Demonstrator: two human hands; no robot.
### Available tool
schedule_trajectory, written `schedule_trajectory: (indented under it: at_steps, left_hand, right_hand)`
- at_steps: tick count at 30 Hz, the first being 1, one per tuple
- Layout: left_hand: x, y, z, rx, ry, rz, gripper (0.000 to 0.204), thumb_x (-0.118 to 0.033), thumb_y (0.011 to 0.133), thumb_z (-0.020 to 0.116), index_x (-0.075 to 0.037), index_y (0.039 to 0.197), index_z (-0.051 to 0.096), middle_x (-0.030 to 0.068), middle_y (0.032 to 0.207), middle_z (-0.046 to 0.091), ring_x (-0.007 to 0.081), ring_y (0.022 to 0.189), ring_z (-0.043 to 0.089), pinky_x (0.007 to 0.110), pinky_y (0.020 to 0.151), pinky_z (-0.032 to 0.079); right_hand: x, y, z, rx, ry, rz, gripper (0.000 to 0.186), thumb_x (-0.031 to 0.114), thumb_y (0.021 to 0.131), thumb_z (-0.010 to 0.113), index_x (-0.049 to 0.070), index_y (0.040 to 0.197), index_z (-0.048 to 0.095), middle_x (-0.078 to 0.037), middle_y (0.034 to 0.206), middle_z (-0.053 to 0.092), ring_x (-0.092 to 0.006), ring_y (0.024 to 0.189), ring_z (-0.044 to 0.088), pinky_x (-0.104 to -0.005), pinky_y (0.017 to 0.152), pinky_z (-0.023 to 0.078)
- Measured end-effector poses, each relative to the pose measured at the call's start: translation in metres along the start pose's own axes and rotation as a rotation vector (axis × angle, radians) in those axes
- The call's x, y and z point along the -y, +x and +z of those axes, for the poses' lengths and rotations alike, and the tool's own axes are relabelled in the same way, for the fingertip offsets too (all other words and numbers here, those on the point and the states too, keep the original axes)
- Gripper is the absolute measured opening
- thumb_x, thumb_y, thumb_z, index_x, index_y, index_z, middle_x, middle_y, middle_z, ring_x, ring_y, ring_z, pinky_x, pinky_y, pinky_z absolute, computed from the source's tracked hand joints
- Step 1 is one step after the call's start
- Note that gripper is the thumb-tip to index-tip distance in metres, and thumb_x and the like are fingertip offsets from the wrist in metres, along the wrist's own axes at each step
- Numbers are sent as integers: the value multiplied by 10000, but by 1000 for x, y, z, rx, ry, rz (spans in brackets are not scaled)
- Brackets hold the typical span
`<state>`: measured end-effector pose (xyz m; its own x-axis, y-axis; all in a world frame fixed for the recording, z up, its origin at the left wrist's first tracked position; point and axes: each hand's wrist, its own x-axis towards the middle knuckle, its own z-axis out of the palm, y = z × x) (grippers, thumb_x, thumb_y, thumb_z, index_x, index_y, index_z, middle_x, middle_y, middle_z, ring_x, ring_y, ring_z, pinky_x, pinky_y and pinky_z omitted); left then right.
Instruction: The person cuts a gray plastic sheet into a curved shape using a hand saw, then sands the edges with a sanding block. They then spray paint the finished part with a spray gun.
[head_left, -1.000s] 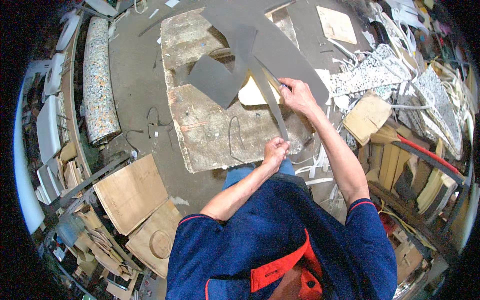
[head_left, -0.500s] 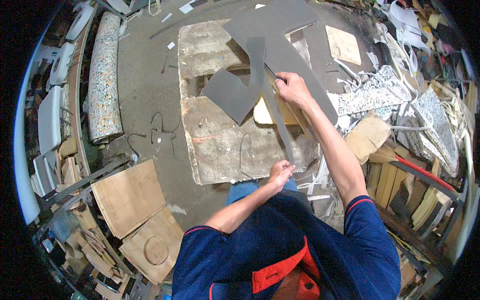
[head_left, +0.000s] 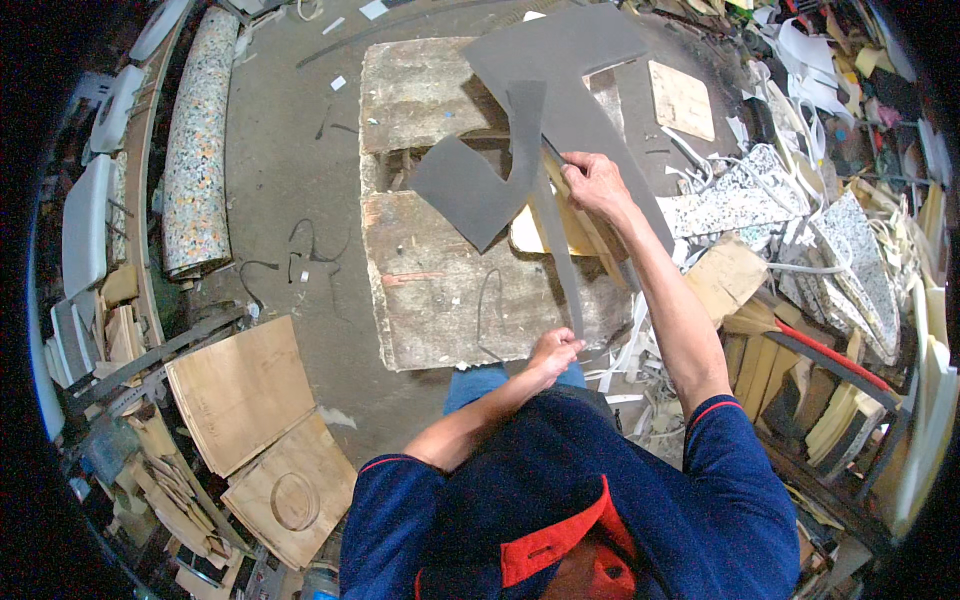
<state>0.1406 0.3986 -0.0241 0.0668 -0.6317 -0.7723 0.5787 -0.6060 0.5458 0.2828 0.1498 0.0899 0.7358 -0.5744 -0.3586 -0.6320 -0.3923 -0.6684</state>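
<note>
My left hand (head_left: 553, 352) pinches the lower end of a narrow grey strip (head_left: 562, 275) near the worn board's (head_left: 430, 310) front edge. Higher and to the right, my right hand (head_left: 598, 188) is closed on a thin dark blade-like tool (head_left: 555, 150), its handle mostly under my fingers, beside a wide grey sheet (head_left: 560, 40). An irregular grey offcut (head_left: 460, 190) lies left of the strip. Beneath them show a cream pad (head_left: 530, 235) and a long tan piece (head_left: 600, 245).
A speckled foam roll (head_left: 195, 150) lies at left, plywood panels (head_left: 230, 390) at lower left. A square wooden piece (head_left: 680, 98) sits at top right. Foam offcuts (head_left: 750, 210) heap at right, above a rack with a red bar (head_left: 830, 355).
The view has shifted. My right hand has moved up the board away from me, then slightly back. My left hand sits nearer the front edge. More of the tan piece shows beside the strip.
</note>
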Motion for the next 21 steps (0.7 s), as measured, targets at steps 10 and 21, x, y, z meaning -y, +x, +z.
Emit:
schedule_trajectory:
  at_steps: [10, 21]
  left_hand:
    - [-255, 14, -148, -890, 320, 925, 660, -393, 846, 748, 84, 1262, 560, 294, 1224, 632, 402, 1161, 613, 471, 998, 472]
    - [-290, 126, -180, -554, -134, 624, 177, -179, 929, 695, -6, 955, 721, -13, 756, 629, 82, 652, 496, 282, 594, 408]
  right_hand:
    - [-13, -8, -1, -6, 27, 8, 440, 205, 919, 541, -20, 1283, 641, -153, 788, 711, -181, 604, 690, -333, 656, 559]
    - [2, 1, 0, 10, 39, 55, 442, 204, 920, 536, -23, 1286, 638, -179, 800, 721, -196, 632, 715, -351, 678, 569]
